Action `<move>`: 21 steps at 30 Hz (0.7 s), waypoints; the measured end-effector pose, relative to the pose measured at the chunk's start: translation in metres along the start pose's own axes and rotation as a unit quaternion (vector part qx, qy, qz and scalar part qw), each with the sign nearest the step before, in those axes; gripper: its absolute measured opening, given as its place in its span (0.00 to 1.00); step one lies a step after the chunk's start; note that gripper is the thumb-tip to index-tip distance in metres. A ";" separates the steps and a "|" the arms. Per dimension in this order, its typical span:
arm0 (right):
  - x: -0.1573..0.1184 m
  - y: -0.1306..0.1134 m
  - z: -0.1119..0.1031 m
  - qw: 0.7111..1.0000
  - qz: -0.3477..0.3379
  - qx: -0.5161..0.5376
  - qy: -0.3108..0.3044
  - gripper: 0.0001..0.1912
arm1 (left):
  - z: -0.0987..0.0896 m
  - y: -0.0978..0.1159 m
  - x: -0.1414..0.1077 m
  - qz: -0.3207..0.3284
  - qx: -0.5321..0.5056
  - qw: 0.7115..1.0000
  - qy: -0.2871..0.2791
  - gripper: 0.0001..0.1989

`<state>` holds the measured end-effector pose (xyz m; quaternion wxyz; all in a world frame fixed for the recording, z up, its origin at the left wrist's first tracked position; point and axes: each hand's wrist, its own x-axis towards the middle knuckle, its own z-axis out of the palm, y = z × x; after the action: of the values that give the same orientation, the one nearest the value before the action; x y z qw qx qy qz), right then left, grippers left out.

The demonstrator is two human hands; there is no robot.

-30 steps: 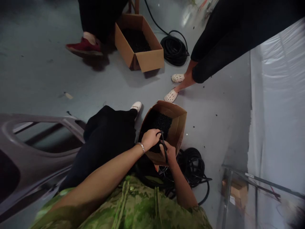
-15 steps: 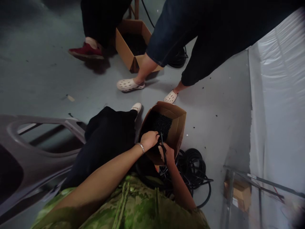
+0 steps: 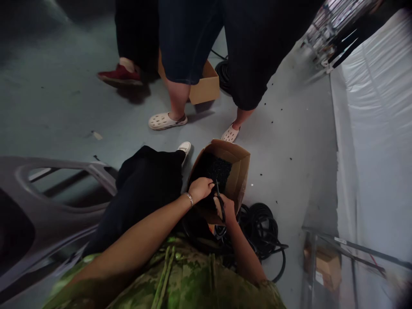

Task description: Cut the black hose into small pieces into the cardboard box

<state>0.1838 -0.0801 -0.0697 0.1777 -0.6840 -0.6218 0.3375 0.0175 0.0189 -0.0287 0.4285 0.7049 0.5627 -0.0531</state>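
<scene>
My right hand (image 3: 228,209) grips a pair of scissors (image 3: 221,205) by the dark handles, the blades pointing away from me. Just left of the blades, my left hand (image 3: 200,189) is closed, thumb and fingertips pinching a thin black cable, mostly hidden by the hand and the dark background. Both hands are over an open cardboard box (image 3: 240,171) between my legs. A heap of small black pieces (image 3: 220,167) lies inside it. Loops of black cable (image 3: 264,227) rest on the floor to the right of the box, by my right forearm.
A person in white clogs (image 3: 165,121) stands just beyond the box, partly hiding a second cardboard box (image 3: 206,89). Another person's red shoe (image 3: 120,75) is at the upper left. A grey moulded frame (image 3: 61,180) is on my left; a metal rack (image 3: 350,244) stands right.
The standing person's leg has shifted left, covering more of the far box. Another person's legs now show at the upper right. My hands stay nearly in place over the near box.
</scene>
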 end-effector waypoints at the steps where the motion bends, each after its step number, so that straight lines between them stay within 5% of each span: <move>1: -0.001 -0.001 0.000 1.000 -0.008 -0.001 0.000 0.18 | 0.000 -0.001 0.000 -0.005 -0.001 1.000 0.000 0.17; 12: -0.010 -0.002 0.011 0.999 -0.033 -0.001 0.022 0.19 | 0.002 -0.003 0.002 -0.019 0.001 1.000 -0.009 0.17; 21: -0.009 0.000 0.014 0.999 0.033 0.034 0.019 0.20 | 0.002 -0.005 0.000 -0.017 -0.020 1.000 0.012 0.17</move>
<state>0.1742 -0.0913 -0.0777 0.2014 -0.7037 -0.5837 0.3515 0.0142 0.0180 -0.0325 0.4346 0.6876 0.5801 -0.0409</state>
